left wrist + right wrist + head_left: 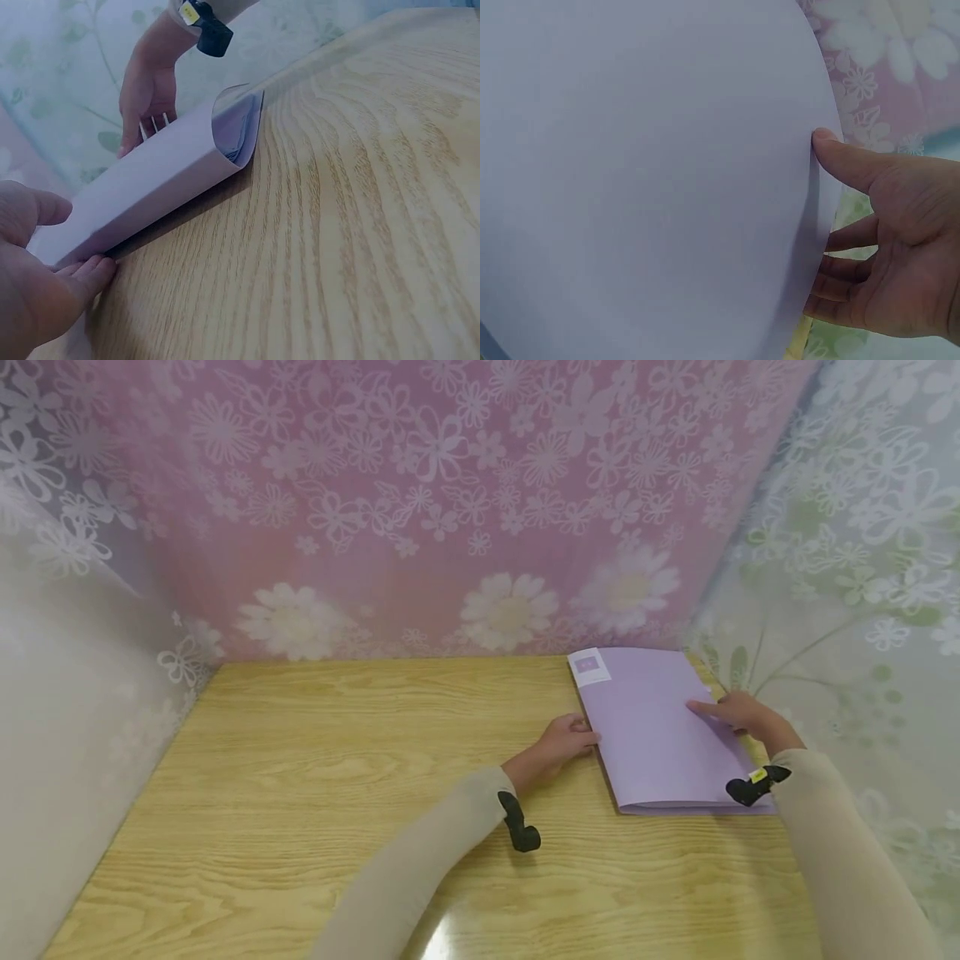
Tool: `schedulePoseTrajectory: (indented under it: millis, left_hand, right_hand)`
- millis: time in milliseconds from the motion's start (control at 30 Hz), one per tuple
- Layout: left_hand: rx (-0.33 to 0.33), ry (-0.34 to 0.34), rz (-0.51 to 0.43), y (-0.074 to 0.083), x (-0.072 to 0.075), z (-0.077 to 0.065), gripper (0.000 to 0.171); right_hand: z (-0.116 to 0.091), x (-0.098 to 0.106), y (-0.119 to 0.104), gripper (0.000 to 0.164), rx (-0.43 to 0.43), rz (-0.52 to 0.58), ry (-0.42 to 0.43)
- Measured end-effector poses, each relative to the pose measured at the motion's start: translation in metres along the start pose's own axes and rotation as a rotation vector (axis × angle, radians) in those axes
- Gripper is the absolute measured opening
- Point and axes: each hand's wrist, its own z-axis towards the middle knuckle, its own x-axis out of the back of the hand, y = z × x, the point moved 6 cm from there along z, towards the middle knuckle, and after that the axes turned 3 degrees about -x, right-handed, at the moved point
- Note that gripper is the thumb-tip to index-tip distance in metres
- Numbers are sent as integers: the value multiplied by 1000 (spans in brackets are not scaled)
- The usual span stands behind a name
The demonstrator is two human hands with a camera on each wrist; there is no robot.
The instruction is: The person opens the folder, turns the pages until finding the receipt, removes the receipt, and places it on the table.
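A light purple folder (652,735) with a white label (589,667) at its upper left corner is at the right of the table. Its near end gapes a little, and sheets (238,124) show inside in the left wrist view. My left hand (558,745) holds the spine side, fingertips at the lower edge and thumb above. At the opposite edge, my right hand (746,714) grips the folder, its thumb on the cover and the other fingers at the edge and partly hidden behind it. In the right wrist view the cover (652,180) bows upward.
The wood-grain table (315,777) stretches to the left and in front. A pink flowered curtain (420,527) hangs behind it, and a pale flowered one (862,610) stands close by the right hand. Black wrist cameras (519,827) are strapped over both sleeves.
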Motion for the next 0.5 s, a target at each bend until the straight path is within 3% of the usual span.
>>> schedulePoseTrajectory:
  millis: [100, 267, 400, 500]
  left_hand:
    - [-3, -10, 23, 1, -1, -1, 54]
    - [-5, -9, 86, 3, -2, -5, 44]
    - [-13, 21, 140, 4, -2, -7, 45]
    - [-12, 27, 142, 4, -2, -8, 45]
  right_hand:
    - [4, 0, 6, 52, -11, 92, 2]
    - [1, 0, 9, 45, -1, 123, 2]
    - [-2, -1, 12, 77, 0, 131, -23]
    - [-2, -2, 15, 81, -12, 166, -44]
